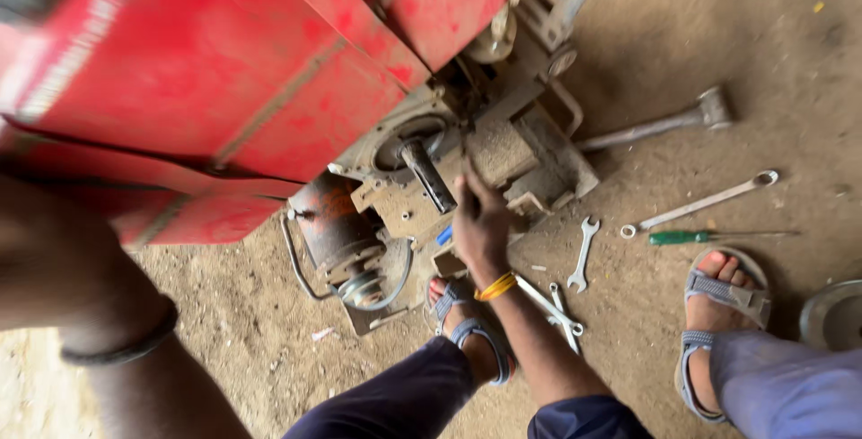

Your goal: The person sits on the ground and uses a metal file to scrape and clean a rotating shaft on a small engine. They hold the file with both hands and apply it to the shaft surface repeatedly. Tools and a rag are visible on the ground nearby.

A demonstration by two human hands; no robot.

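**Hand laid on a dusty engine block under a red cover**

The right hand is spread in a released grip, fingers pressed on the grey engine block, seemingly for steadying. A dark shaft juts just beside the fingertips. The left arm's grip is out of view. Spanners lie near the wrist on the dirt floor.
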